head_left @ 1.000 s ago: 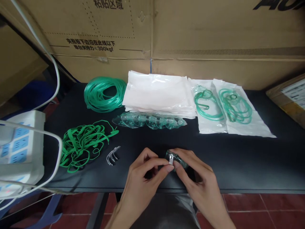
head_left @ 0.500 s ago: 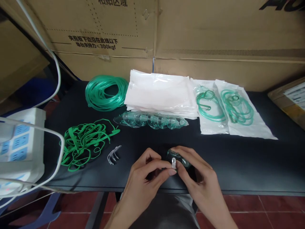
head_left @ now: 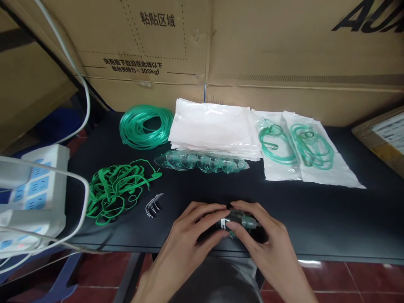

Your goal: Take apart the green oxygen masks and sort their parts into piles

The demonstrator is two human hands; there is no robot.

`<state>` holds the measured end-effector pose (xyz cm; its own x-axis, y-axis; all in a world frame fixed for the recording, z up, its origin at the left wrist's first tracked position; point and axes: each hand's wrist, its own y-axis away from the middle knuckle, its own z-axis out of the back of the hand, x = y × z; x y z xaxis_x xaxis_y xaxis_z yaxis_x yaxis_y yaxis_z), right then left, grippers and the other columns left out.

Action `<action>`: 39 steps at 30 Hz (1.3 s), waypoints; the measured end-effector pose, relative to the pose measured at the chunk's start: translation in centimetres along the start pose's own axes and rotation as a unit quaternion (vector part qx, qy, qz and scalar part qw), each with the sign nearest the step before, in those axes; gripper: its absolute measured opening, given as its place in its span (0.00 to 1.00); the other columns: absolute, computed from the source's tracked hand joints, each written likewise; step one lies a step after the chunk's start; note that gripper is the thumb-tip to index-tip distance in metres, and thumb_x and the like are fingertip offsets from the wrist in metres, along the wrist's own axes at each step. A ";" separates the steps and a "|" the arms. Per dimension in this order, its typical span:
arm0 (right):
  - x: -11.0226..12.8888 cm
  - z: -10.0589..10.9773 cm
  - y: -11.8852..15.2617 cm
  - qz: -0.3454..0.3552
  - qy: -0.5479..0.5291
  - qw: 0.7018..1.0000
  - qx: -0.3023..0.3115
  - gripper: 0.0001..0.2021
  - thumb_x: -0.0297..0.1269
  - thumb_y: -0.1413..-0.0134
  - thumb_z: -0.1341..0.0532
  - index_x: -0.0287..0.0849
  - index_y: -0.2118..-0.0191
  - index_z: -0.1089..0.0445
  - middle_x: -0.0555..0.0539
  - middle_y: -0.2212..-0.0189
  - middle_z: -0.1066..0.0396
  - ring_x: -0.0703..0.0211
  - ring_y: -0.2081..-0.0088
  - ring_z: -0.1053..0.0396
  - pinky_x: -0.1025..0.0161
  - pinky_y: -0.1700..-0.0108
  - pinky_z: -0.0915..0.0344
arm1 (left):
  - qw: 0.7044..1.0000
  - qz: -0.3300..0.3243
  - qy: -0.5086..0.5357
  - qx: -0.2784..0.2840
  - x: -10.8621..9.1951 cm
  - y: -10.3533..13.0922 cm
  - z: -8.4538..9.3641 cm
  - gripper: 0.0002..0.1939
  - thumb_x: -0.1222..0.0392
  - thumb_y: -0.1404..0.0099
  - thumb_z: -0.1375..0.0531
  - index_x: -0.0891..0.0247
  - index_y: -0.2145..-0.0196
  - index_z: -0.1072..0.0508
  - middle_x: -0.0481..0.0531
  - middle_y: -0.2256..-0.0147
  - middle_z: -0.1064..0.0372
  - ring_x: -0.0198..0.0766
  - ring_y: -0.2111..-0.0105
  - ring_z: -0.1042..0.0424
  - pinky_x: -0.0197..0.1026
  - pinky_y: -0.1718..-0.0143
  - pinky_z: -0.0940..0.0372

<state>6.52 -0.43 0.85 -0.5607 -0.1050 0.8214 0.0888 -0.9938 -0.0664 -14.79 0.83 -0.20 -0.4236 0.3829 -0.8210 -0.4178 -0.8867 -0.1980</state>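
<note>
Near the table's front edge, a clear green oxygen mask (head_left: 240, 217) is held between both hands, with its connector pointing right. A small pale metal nose clip (head_left: 223, 224) lies against the mask's left end. My left hand (head_left: 197, 229) closes its fingertips on that end, at the clip. My right hand (head_left: 263, 229) grips the mask from the right, its thumb near the clip. The fingers hide part of the mask. Left of my hands lie several thin metal strips (head_left: 153, 205) and a tangle of green elastic cord (head_left: 116, 189).
A row of nested green masks (head_left: 205, 162) lies beyond my hands. Behind it are a coil of green tubing (head_left: 145, 128), a stack of white pouches (head_left: 214, 126) and two pouches with tubing (head_left: 311, 147). A power strip (head_left: 47, 189) stands left; a cardboard box (head_left: 268, 50) backs the table.
The mask has turned so its connector now shows on the right. The nose clip, earlier held upright in my left fingertips, now lies against the mask's left end. The camera view has tilted slightly.
</note>
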 end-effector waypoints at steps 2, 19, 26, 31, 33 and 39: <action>-0.1 0.4 0.1 0.016 0.003 0.999 0.030 0.15 0.43 0.31 0.33 0.58 0.42 0.28 0.51 0.49 0.21 0.54 0.47 0.25 0.58 0.45 0.30 | 1.000 0.007 0.008 0.004 0.2 -0.1 0.2 0.23 0.63 0.25 0.34 0.43 0.37 0.28 0.44 0.41 0.26 0.40 0.42 0.28 0.44 0.41 0.29; -1.4 1.1 -0.2 0.079 0.019 0.995 0.060 0.19 0.34 0.30 0.36 0.59 0.38 0.31 0.50 0.45 0.24 0.55 0.44 0.25 0.61 0.44 0.29 | 0.996 0.043 -0.080 -0.002 0.3 0.9 2.3 0.15 0.61 0.24 0.36 0.47 0.43 0.27 0.50 0.41 0.30 0.44 0.41 0.31 0.49 0.40 0.34; -2.3 1.1 -0.5 0.107 0.040 0.992 0.051 0.19 0.36 0.30 0.34 0.58 0.38 0.30 0.50 0.47 0.23 0.57 0.48 0.23 0.64 0.48 0.27 | 0.967 0.026 -0.242 -0.080 2.2 2.5 6.4 0.06 0.59 0.25 0.35 0.53 0.52 0.26 0.51 0.44 0.25 0.51 0.40 0.34 0.56 0.41 0.37; -2.4 1.3 -0.5 0.117 0.048 0.991 0.049 0.19 0.37 0.31 0.34 0.55 0.38 0.29 0.46 0.48 0.22 0.52 0.49 0.21 0.60 0.50 0.24 | 0.948 0.049 -0.299 -0.100 3.0 3.6 7.9 0.18 0.52 0.25 0.34 0.52 0.40 0.28 0.53 0.41 0.28 0.53 0.40 0.33 0.57 0.40 0.37; -2.5 1.2 -0.4 0.111 0.044 0.992 0.047 0.19 0.36 0.31 0.34 0.56 0.38 0.29 0.47 0.48 0.22 0.52 0.48 0.22 0.59 0.49 0.25 | 0.944 0.053 -0.306 -0.110 3.1 4.5 8.4 0.23 0.49 0.25 0.35 0.52 0.36 0.31 0.53 0.40 0.29 0.54 0.41 0.32 0.56 0.39 0.37; -2.5 1.3 -0.1 0.087 0.037 0.994 0.054 0.18 0.38 0.31 0.35 0.58 0.38 0.29 0.48 0.46 0.22 0.52 0.47 0.23 0.60 0.47 0.26 | 0.936 0.079 -0.321 -0.124 4.0 7.8 10.2 0.23 0.45 0.22 0.41 0.48 0.33 0.32 0.52 0.43 0.25 0.52 0.46 0.29 0.53 0.43 0.32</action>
<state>9.00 0.02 -0.49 -0.5876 -0.2821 0.7583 0.2759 -0.9509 -0.1400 -27.99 -1.93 0.43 -0.8925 0.2489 -0.3761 -0.1442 -0.9477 -0.2849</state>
